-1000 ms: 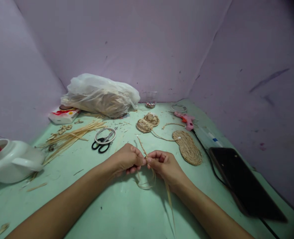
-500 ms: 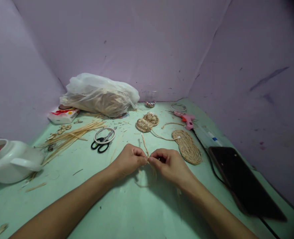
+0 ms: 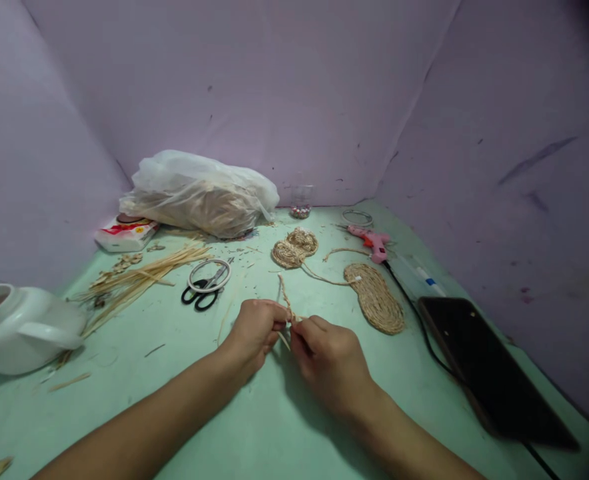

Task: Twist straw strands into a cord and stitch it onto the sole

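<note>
My left hand (image 3: 254,330) and my right hand (image 3: 327,357) meet at the middle of the green table (image 3: 254,427), both pinched on a thin plaited straw braid (image 3: 285,297). The braid's finished end sticks up and away from my fingers; its loose strands are hidden under my hands. A flat oval mat of coiled braid (image 3: 374,298) lies just right of my hands. A figure-eight coil of braid (image 3: 295,248) lies beyond them.
Black-handled scissors (image 3: 202,287) and loose straw strips (image 3: 134,273) lie to the left. A white pot (image 3: 22,330) stands at the left edge. A plastic bag of straw (image 3: 199,193) sits at the back. A pink glue gun (image 3: 372,241) and a dark tablet (image 3: 484,367) lie to the right.
My right hand has turned over and moved a little toward me, covering the loose strands that trailed below it. The braid's free end now stands more upright.
</note>
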### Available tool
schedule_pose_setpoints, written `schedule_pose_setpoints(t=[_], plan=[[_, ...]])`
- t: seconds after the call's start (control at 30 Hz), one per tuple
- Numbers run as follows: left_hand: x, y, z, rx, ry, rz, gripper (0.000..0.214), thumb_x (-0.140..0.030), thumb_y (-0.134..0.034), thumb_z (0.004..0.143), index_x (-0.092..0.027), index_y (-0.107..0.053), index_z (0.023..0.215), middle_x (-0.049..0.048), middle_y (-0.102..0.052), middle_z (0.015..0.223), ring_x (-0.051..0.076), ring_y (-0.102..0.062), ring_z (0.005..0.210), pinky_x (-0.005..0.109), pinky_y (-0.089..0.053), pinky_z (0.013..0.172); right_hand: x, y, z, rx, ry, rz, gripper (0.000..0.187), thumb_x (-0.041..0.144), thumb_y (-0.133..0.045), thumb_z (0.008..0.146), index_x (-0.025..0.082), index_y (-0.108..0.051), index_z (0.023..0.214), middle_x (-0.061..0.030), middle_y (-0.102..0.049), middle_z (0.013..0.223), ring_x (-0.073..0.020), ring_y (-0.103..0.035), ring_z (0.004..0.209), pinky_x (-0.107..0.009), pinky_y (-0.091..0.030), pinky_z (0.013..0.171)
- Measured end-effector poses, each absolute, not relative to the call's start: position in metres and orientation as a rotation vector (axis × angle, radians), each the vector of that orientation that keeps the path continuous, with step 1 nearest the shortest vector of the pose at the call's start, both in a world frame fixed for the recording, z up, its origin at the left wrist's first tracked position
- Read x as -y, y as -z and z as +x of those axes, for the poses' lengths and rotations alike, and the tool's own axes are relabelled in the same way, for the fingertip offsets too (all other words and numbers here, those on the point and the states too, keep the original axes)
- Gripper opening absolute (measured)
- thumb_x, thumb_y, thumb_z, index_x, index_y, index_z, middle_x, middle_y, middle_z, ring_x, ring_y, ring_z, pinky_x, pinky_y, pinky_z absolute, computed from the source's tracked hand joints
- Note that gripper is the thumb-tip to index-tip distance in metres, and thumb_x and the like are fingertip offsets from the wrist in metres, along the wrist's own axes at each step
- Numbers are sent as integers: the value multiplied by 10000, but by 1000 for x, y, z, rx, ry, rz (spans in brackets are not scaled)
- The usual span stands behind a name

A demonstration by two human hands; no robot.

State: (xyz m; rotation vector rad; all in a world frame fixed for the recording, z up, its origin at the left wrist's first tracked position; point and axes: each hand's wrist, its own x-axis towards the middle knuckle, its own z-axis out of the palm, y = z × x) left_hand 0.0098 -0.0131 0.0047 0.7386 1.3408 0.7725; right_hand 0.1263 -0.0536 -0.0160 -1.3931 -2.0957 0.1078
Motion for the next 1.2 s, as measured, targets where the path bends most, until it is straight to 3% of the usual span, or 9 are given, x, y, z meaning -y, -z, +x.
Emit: schedule_pose_setpoints(t=[0.17,0.33,0.5,0.67,0.8,1.03,1.2], plan=[[14,-4,6,-1273,-800,630,91,-152,-509,501,-158,-419,514,-87,-279,398,11,-163,304,192,-35,344,51,17,127,2201,164,-1290,235,92,-411,773,152,-578,620,-26,-563,545,-101,-459,437,-244,-225,449],[17,-4,11,-1305,-837,682,74,-164,-516,518,-154,-444,530,-88,-301,374,12,-167,301,184,-42,343,50,18,127,2222,159,-1236,220,56,-403,756,136,-601,702,-38,-581,585,-112,-485,471,-237,-257,456],[17,-3,13,-1344,-832,791,62,-120,-510,511,-147,-457,492,-91,-304,323,13,-157,291,188,-68,344,53,4,135,2204,-251,-1245,168,144,-469,740,167,-618,665,-10,-585,573,-100,-484,476,-217,-299,472],[15,-3,10,-1352,-844,893,65,-152,-522,527,-141,-474,486,-88,-324,325,12,-160,293,185,-111,355,40,-6,144,1544,-622,-1447,209,291,-497,751,148,-629,677,-22,-603,592,-115,-513,537,-217,-373,538],[17,-3,10,-1359,-832,934,83,-180,-547,527,-135,-489,488,-86,-326,321,16,-177,305,186,-126,366,26,8,144,1370,-1124,-1457,239,332,-522,715,121,-631,696,-20,-581,572,-117,-487,516,-227,-370,505],[16,1,8,-1318,-786,1089,104,-200,-535,530,-136,-474,475,-70,-357,364,34,-249,363,188,-178,400,26,6,142,1327,-1392,-1320,203,302,-585,680,107,-636,652,17,-511,488,-80,-424,460,-202,-320,455],[21,-1,9,-1240,-653,1292,90,-203,-495,561,-127,-503,514,-52,-398,424,53,-297,411,198,-220,424,21,3,151,828,-1665,-1219,220,312,-628,681,99,-628,734,-42,-610,666,-90,-540,555,-216,-447,570]])
